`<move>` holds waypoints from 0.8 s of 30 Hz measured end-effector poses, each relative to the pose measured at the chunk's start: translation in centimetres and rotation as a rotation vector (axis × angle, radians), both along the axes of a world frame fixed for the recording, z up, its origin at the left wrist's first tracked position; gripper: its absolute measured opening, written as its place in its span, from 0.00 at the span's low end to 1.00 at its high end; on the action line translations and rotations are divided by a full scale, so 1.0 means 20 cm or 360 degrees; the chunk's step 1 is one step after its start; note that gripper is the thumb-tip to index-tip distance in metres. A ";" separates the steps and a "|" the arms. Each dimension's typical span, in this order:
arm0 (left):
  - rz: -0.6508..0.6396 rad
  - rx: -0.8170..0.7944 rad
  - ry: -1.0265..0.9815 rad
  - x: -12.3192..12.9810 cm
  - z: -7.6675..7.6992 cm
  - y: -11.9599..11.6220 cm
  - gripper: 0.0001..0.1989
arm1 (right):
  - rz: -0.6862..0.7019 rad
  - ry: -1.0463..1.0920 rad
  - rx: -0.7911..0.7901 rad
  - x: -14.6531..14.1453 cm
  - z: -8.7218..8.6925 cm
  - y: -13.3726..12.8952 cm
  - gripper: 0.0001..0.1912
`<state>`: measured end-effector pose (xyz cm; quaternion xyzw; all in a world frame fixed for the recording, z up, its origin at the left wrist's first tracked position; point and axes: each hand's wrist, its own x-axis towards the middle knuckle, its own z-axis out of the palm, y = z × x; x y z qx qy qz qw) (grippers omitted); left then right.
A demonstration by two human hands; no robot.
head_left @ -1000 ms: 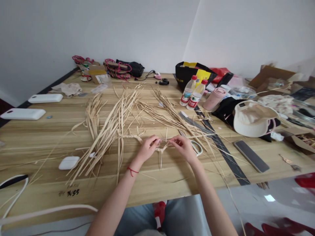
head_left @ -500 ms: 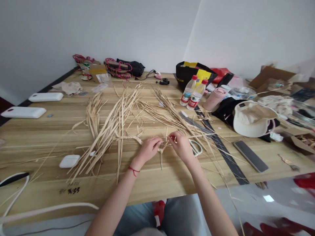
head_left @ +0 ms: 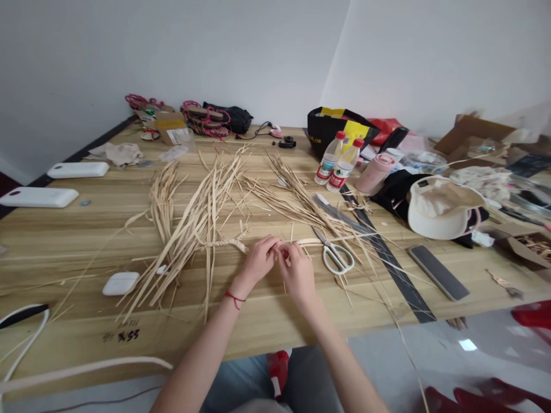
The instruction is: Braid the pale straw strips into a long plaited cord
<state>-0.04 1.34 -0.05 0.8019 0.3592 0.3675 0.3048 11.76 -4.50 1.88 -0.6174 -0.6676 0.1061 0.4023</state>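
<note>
My left hand and my right hand meet fingertip to fingertip over the table, both pinched closed. Between them is the end of a braided straw cord, which runs off to the left from my left hand. A thin straw strand stretches right from beside my right hand. My fingers hide exactly how the strands are gripped. Scissors with pale green handles lie just right of my right hand. A large pile of loose straw spreads left of my hands, and another straw bundle lies beyond them.
Two water bottles, a pink tumbler, a white cap and a phone stand or lie to the right. On the left are a white case and two white devices. A black bag sits at the back.
My right hand has moved left and in against my left hand, uncovering the scissors. My left hand has hardly moved.
</note>
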 end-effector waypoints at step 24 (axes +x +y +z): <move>0.0131 0.0405 0.0145 0.00 -0.02 -0.02 0.10 | -0.0007 -0.0285 -0.0263 0.17 0.10 0.07 0.06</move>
